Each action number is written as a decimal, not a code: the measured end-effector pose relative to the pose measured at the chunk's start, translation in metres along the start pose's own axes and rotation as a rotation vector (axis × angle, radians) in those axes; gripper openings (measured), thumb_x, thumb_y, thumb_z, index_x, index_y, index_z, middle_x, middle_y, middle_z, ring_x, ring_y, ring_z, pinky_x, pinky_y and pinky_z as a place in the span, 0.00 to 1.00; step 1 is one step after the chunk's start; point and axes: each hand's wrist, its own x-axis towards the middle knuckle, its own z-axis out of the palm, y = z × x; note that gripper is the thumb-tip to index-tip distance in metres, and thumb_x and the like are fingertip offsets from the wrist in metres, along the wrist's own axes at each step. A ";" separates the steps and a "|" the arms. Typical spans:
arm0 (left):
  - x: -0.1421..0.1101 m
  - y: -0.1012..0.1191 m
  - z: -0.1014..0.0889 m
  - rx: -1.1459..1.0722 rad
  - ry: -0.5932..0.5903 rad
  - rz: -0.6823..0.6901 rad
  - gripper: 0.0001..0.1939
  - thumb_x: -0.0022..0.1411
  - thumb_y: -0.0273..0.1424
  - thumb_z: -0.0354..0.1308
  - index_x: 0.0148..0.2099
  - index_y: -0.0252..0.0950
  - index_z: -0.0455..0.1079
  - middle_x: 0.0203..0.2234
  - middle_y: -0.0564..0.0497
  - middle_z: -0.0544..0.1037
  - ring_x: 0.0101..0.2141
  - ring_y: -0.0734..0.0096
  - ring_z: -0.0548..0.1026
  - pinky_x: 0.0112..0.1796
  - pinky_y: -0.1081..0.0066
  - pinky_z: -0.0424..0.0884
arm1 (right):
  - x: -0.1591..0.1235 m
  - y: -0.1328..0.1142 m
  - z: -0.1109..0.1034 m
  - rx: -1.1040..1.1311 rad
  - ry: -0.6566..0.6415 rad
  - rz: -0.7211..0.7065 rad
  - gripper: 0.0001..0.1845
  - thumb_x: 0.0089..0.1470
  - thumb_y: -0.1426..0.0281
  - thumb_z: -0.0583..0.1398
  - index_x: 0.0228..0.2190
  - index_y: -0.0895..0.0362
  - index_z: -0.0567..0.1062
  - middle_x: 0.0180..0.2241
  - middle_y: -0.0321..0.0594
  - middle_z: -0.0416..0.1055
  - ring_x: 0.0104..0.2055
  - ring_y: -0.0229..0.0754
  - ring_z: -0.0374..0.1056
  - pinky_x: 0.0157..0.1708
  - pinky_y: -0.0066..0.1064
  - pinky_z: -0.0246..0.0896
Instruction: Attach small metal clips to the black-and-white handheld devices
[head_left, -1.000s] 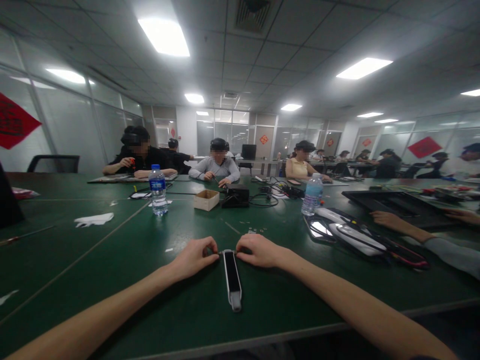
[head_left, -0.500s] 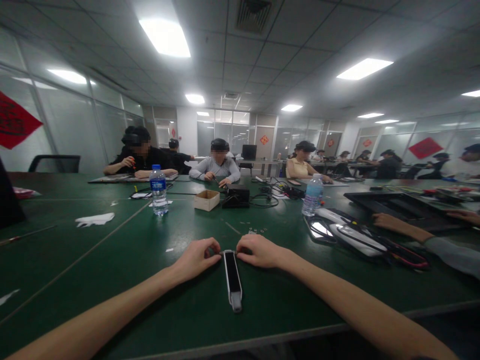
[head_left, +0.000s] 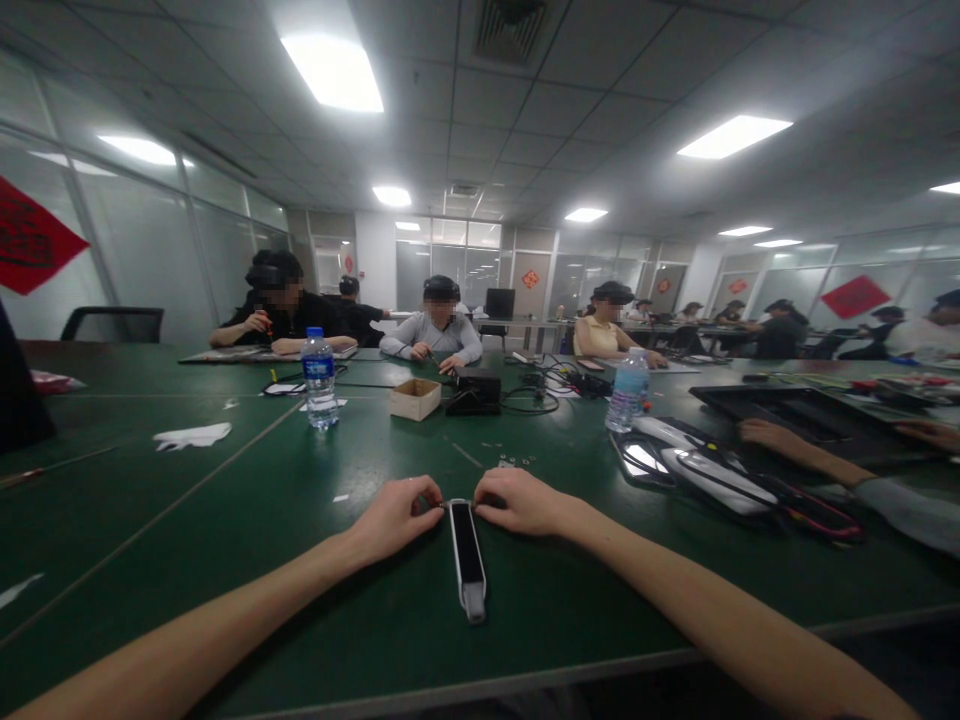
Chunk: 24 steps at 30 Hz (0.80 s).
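A long, narrow device point(head_left: 469, 550) with a black face, a white rim and a grey tip lies on the green table, its tip towards me. At its far end, my left hand point(head_left: 401, 512) rests on the left side with thumb and fingertips pinched together. My right hand point(head_left: 517, 500) mirrors it on the right, also closed in a pinch. Tiny dark bits show at both sets of fingertips beside the device's end, too small to name. Just beyond my right hand lie several small metal-looking pieces point(head_left: 517, 461).
Water bottles stand at left point(head_left: 321, 385) and right point(head_left: 625, 392). A small open box point(head_left: 415, 400) and a black device point(head_left: 472, 390) sit ahead. White handheld devices with cables point(head_left: 712, 478) lie right, near a co-worker's arm point(head_left: 810, 455). Other people sit across the table.
The view has shifted very slightly. My hands keep their pinch at the device's far end, and the co-worker's hand at right has moved a little to the left.
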 end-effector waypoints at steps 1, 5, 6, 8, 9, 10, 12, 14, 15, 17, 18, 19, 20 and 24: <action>0.000 0.000 0.000 0.002 0.001 0.001 0.11 0.62 0.37 0.55 0.41 0.37 0.72 0.32 0.52 0.76 0.31 0.67 0.73 0.31 0.71 0.67 | 0.000 0.000 0.000 -0.001 0.004 -0.001 0.08 0.59 0.70 0.59 0.38 0.60 0.76 0.37 0.43 0.74 0.38 0.41 0.69 0.39 0.31 0.63; 0.001 0.001 0.000 0.012 -0.002 -0.019 0.10 0.61 0.36 0.55 0.40 0.37 0.71 0.32 0.52 0.76 0.30 0.68 0.73 0.31 0.71 0.67 | 0.001 0.001 0.002 -0.017 0.008 -0.008 0.07 0.58 0.71 0.60 0.37 0.61 0.77 0.36 0.44 0.74 0.39 0.42 0.69 0.40 0.31 0.63; 0.001 0.002 0.000 0.014 -0.003 -0.025 0.10 0.60 0.35 0.55 0.40 0.37 0.71 0.32 0.52 0.77 0.30 0.68 0.73 0.31 0.72 0.67 | 0.001 0.001 0.002 -0.019 0.010 -0.009 0.07 0.58 0.71 0.60 0.38 0.61 0.77 0.36 0.44 0.74 0.39 0.42 0.69 0.40 0.31 0.63; 0.001 0.003 0.000 0.011 -0.006 -0.028 0.11 0.60 0.36 0.55 0.41 0.37 0.71 0.33 0.52 0.77 0.30 0.68 0.73 0.30 0.72 0.67 | 0.001 0.001 0.002 -0.016 0.011 -0.006 0.07 0.58 0.71 0.60 0.38 0.60 0.77 0.36 0.44 0.74 0.38 0.42 0.69 0.39 0.31 0.63; 0.001 0.003 0.000 0.010 -0.007 -0.028 0.11 0.60 0.37 0.55 0.41 0.36 0.71 0.33 0.51 0.77 0.30 0.68 0.73 0.30 0.72 0.66 | 0.001 0.001 0.002 -0.014 0.011 -0.003 0.07 0.58 0.71 0.60 0.37 0.60 0.77 0.36 0.44 0.74 0.38 0.41 0.69 0.39 0.31 0.63; 0.001 0.003 0.001 0.011 -0.008 -0.028 0.12 0.60 0.38 0.55 0.42 0.36 0.71 0.33 0.51 0.77 0.30 0.68 0.73 0.30 0.72 0.66 | 0.001 0.001 0.002 -0.012 0.011 -0.001 0.07 0.58 0.71 0.60 0.37 0.60 0.77 0.36 0.43 0.74 0.38 0.41 0.69 0.39 0.31 0.63; 0.001 0.002 0.001 0.018 -0.008 -0.026 0.13 0.61 0.38 0.55 0.42 0.36 0.72 0.34 0.51 0.77 0.30 0.68 0.72 0.30 0.72 0.66 | 0.001 0.001 0.001 -0.008 0.008 0.000 0.07 0.58 0.71 0.60 0.37 0.61 0.77 0.36 0.43 0.74 0.38 0.41 0.69 0.38 0.30 0.63; 0.001 0.001 0.002 0.030 -0.007 -0.021 0.12 0.61 0.38 0.55 0.43 0.37 0.72 0.34 0.51 0.77 0.30 0.68 0.72 0.30 0.72 0.66 | 0.001 0.001 0.001 -0.003 0.007 -0.005 0.07 0.58 0.71 0.60 0.37 0.61 0.77 0.36 0.43 0.74 0.38 0.41 0.68 0.38 0.30 0.63; 0.001 0.001 0.002 0.035 -0.005 -0.018 0.12 0.61 0.38 0.55 0.43 0.37 0.72 0.34 0.51 0.77 0.31 0.68 0.72 0.31 0.72 0.66 | 0.001 0.001 0.001 -0.001 0.005 -0.006 0.07 0.58 0.71 0.60 0.37 0.61 0.76 0.36 0.43 0.73 0.38 0.41 0.68 0.39 0.30 0.63; 0.002 0.001 0.002 0.041 -0.006 -0.018 0.12 0.62 0.38 0.55 0.43 0.37 0.73 0.34 0.51 0.77 0.31 0.68 0.72 0.31 0.71 0.66 | 0.002 0.001 0.001 0.000 0.003 -0.005 0.07 0.58 0.71 0.60 0.38 0.60 0.76 0.36 0.43 0.73 0.38 0.41 0.68 0.39 0.31 0.63; 0.002 0.001 0.002 0.041 -0.007 -0.019 0.12 0.62 0.38 0.55 0.43 0.37 0.73 0.34 0.51 0.77 0.31 0.68 0.73 0.31 0.71 0.66 | 0.002 0.001 0.000 0.001 0.003 -0.003 0.07 0.58 0.71 0.60 0.37 0.61 0.77 0.36 0.43 0.73 0.38 0.41 0.68 0.39 0.31 0.63; 0.002 0.001 0.002 0.040 -0.010 -0.018 0.12 0.62 0.38 0.55 0.43 0.37 0.73 0.34 0.51 0.77 0.31 0.68 0.73 0.32 0.71 0.66 | 0.002 0.001 0.000 0.002 0.001 0.000 0.08 0.58 0.71 0.60 0.38 0.61 0.77 0.36 0.43 0.73 0.38 0.41 0.68 0.39 0.31 0.63; 0.002 0.001 0.002 0.036 -0.014 -0.016 0.12 0.62 0.38 0.55 0.43 0.37 0.73 0.35 0.51 0.77 0.31 0.68 0.73 0.32 0.71 0.66 | 0.002 0.001 0.000 0.004 -0.001 0.002 0.08 0.58 0.71 0.60 0.38 0.61 0.77 0.36 0.43 0.73 0.38 0.41 0.68 0.39 0.31 0.63; 0.002 -0.002 0.002 0.026 -0.016 -0.002 0.13 0.63 0.38 0.54 0.43 0.37 0.73 0.35 0.51 0.77 0.31 0.68 0.72 0.31 0.72 0.66 | 0.001 -0.001 -0.001 0.001 -0.001 0.010 0.07 0.58 0.71 0.60 0.37 0.61 0.76 0.36 0.43 0.73 0.37 0.40 0.69 0.38 0.30 0.63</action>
